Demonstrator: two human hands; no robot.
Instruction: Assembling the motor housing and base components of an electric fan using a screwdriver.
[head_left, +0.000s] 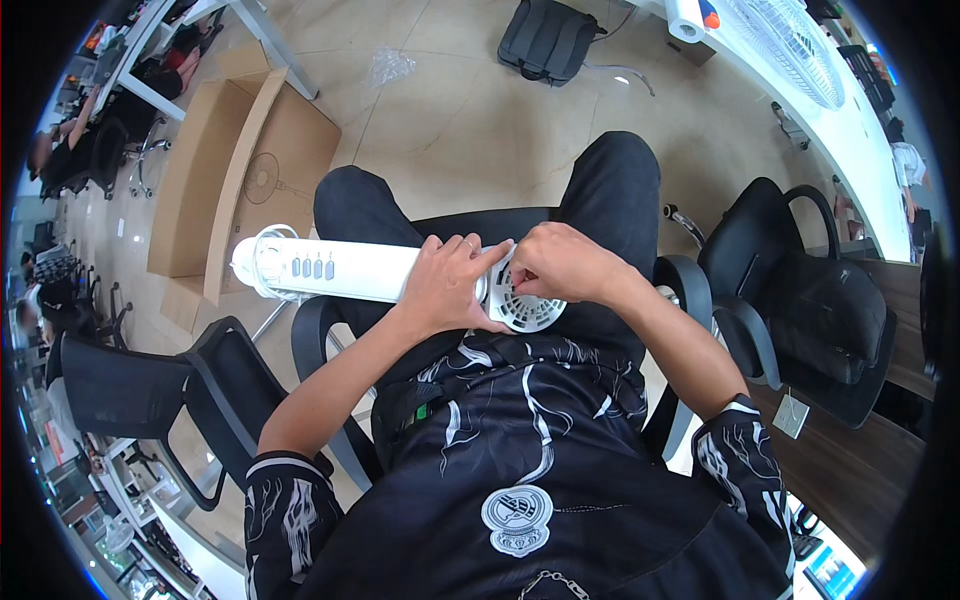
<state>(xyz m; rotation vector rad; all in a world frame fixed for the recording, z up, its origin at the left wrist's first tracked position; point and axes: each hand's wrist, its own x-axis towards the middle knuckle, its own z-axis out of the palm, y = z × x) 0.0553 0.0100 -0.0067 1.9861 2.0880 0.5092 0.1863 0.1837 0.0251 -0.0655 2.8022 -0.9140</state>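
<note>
A white fan body [370, 270] lies across my thighs, with a row of grey buttons on its left part. A looped white cord [275, 260] is gathered around its left end. At the right end sits a round, slotted motor cover [535, 318]. My left hand [448, 285] grips the fan body beside this cover, thumb and forefinger reaching round its edge. My right hand [560, 262] is closed, with its bent fingers pressed against the slotted cover. Whatever those fingers may pinch is hidden beneath them.
An open cardboard box [285, 150] stands on the floor at the left. A black backpack [548, 42] and clear plastic wrap [390, 67] lie ahead. On the white table [850, 140] at the right rests a fan grille [785, 45]. Black chairs [770, 230] flank me.
</note>
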